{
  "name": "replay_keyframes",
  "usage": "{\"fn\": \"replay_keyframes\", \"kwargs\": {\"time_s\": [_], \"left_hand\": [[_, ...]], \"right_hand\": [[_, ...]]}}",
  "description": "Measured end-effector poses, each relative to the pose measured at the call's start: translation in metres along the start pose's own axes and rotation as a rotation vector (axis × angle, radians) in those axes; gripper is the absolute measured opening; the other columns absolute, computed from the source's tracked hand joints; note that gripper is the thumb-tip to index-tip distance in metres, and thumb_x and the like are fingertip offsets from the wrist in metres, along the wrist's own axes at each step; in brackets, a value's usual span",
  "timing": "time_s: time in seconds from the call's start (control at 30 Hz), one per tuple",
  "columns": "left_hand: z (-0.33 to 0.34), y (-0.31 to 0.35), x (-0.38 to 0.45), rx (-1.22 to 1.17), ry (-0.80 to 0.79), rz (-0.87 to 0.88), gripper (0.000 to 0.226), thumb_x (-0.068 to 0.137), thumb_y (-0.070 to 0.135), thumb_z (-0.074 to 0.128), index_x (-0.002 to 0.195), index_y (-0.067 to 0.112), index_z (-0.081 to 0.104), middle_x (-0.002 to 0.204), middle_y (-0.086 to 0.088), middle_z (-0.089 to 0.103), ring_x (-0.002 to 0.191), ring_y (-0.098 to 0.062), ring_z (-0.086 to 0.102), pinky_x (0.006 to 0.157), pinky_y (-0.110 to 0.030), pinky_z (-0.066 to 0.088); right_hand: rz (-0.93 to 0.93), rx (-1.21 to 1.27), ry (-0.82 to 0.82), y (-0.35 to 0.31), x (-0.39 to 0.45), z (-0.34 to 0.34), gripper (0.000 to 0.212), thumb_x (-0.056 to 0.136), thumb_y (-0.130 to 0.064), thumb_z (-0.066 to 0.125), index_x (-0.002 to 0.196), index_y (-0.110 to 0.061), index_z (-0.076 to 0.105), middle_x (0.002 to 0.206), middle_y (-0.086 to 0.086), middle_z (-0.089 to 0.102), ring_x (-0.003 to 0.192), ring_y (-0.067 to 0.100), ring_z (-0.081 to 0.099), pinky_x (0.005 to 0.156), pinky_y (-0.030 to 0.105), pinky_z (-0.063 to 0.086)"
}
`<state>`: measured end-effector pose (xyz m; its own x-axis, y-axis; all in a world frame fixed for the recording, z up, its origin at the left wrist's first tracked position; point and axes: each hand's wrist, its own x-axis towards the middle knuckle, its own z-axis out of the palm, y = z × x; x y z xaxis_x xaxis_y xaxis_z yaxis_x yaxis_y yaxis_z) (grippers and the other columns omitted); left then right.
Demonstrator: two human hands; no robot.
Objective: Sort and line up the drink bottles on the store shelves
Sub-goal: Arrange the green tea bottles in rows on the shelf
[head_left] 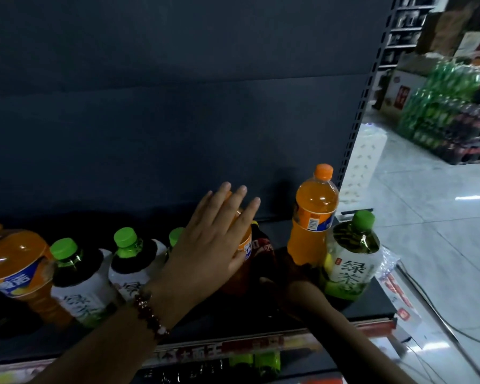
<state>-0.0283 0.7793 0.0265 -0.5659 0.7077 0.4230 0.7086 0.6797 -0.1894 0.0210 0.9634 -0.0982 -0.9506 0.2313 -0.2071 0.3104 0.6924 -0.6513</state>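
Observation:
On the dark shelf (pixel 372 309) stand mixed drink bottles. My left hand (pixel 205 250), with a bead bracelet at the wrist, is flat with straight fingers against an orange soda bottle (pixel 246 242) that it mostly hides. A dark cola bottle (pixel 263 245) sits just right of it. My right hand (pixel 291 284), in shadow, grips the base of a tall orange soda bottle (pixel 313 212). A green tea bottle (pixel 349 261) stands at the shelf's right end. To the left are two green tea bottles (pixel 78 275) (pixel 130 261) and a big orange soda bottle (pixel 11 253).
The shelf's back panel is dark and bare above the bottles. A perforated upright (pixel 363 101) ends the shelf on the right. Beyond it, shrink-wrapped packs of green and dark bottles (pixel 441 112) are stacked on the tiled floor. Green bottles (pixel 261 364) show on the shelf below.

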Motion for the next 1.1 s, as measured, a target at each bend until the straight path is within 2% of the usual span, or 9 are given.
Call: {"fn": "replay_keyframes", "kwargs": {"time_s": [0.17, 0.4, 0.5, 0.57, 0.67, 0.83, 0.9, 1.0, 1.1], "left_hand": [[0.002, 0.005, -0.004, 0.022, -0.009, -0.01, 0.09, 0.075, 0.034, 0.077, 0.151, 0.014, 0.034, 0.156, -0.011, 0.033, 0.148, -0.036, 0.018, 0.113, -0.05, 0.03], [0.002, 0.011, -0.004, -0.052, -0.02, -0.071, 0.077, 0.084, 0.044, 0.064, 0.15, 0.018, 0.033, 0.156, -0.009, 0.033, 0.149, -0.033, 0.014, 0.117, -0.054, 0.021], [-0.007, 0.019, 0.002, -0.171, 0.021, -0.164, 0.071, 0.087, 0.05, 0.052, 0.151, 0.025, 0.031, 0.156, -0.005, 0.03, 0.146, -0.024, 0.014, 0.116, -0.044, 0.014], [-0.015, 0.022, 0.009, -0.252, 0.069, -0.233, 0.07, 0.089, 0.051, 0.05, 0.151, 0.028, 0.03, 0.155, -0.002, 0.03, 0.141, -0.017, 0.015, 0.112, -0.038, 0.013], [-0.024, 0.025, 0.023, -0.347, 0.082, -0.302, 0.074, 0.09, 0.058, 0.045, 0.154, 0.031, 0.02, 0.152, 0.004, 0.03, 0.136, -0.012, 0.017, 0.112, -0.035, 0.019], [-0.038, 0.029, 0.053, -0.481, -0.096, -0.374, 0.099, 0.077, 0.081, 0.035, 0.154, 0.035, -0.006, 0.154, 0.003, 0.028, 0.143, -0.016, 0.014, 0.117, -0.044, 0.018], [-0.044, 0.029, 0.061, -0.64, -0.092, -0.374, 0.104, 0.072, 0.082, 0.044, 0.154, 0.037, -0.001, 0.143, 0.008, 0.038, 0.137, -0.015, 0.024, 0.112, -0.043, 0.028], [-0.049, 0.03, 0.065, -0.81, -0.06, -0.286, 0.092, 0.075, 0.058, 0.07, 0.149, 0.04, 0.019, 0.126, 0.014, 0.043, 0.124, -0.007, 0.034, 0.095, -0.031, 0.037], [-0.05, 0.031, 0.059, -0.719, -0.121, -0.204, 0.106, 0.072, 0.049, 0.078, 0.147, 0.05, 0.003, 0.135, 0.013, 0.037, 0.133, -0.013, 0.023, 0.105, -0.037, 0.029]], "right_hand": [[-0.001, 0.148, -0.039, 0.002, 0.007, 0.008, 0.046, 0.086, -0.047, 0.067, 0.128, -0.033, 0.052, 0.121, -0.006, 0.059, 0.108, 0.015, 0.06, 0.092, 0.035, 0.054], [0.08, 0.597, -0.008, 0.009, -0.017, 0.001, 0.026, 0.083, -0.024, 0.075, 0.09, -0.047, 0.065, 0.1, -0.015, 0.071, 0.096, 0.011, 0.068, 0.09, 0.042, 0.056], [0.128, 0.762, 0.035, 0.007, -0.037, -0.007, 0.02, 0.083, -0.02, 0.076, 0.101, -0.028, 0.072, 0.082, -0.011, 0.074, 0.078, 0.008, 0.071, 0.071, 0.028, 0.057], [0.131, 0.87, 0.03, -0.001, -0.053, -0.015, 0.023, 0.085, -0.02, 0.074, 0.106, -0.014, 0.07, 0.085, -0.003, 0.077, 0.079, 0.013, 0.073, 0.071, 0.027, 0.057], [0.06, 0.969, 0.044, -0.01, -0.073, -0.03, 0.027, 0.085, -0.023, 0.074, 0.11, -0.014, 0.069, 0.098, 0.004, 0.077, 0.091, 0.021, 0.074, 0.083, 0.036, 0.059], [-0.142, 1.028, 0.077, -0.026, -0.086, -0.049, 0.051, 0.074, -0.031, 0.077, 0.122, -0.022, 0.063, 0.111, 0.007, 0.072, 0.099, 0.025, 0.071, 0.08, 0.042, 0.06], [-0.198, 0.992, 0.104, -0.029, -0.084, -0.052, 0.052, 0.074, -0.03, 0.077, 0.124, -0.03, 0.061, 0.115, 0.004, 0.069, 0.103, 0.024, 0.069, 0.084, 0.048, 0.059], [-0.212, 0.909, 0.159, -0.025, -0.072, -0.048, 0.059, 0.07, -0.033, 0.081, 0.124, -0.037, 0.059, 0.118, -0.002, 0.066, 0.106, 0.021, 0.067, 0.084, 0.047, 0.059], [-0.218, 0.801, 0.226, -0.015, -0.06, -0.039, 0.055, 0.07, -0.017, 0.084, 0.116, -0.035, 0.06, 0.111, -0.004, 0.068, 0.102, 0.014, 0.067, 0.082, 0.036, 0.06]]}}
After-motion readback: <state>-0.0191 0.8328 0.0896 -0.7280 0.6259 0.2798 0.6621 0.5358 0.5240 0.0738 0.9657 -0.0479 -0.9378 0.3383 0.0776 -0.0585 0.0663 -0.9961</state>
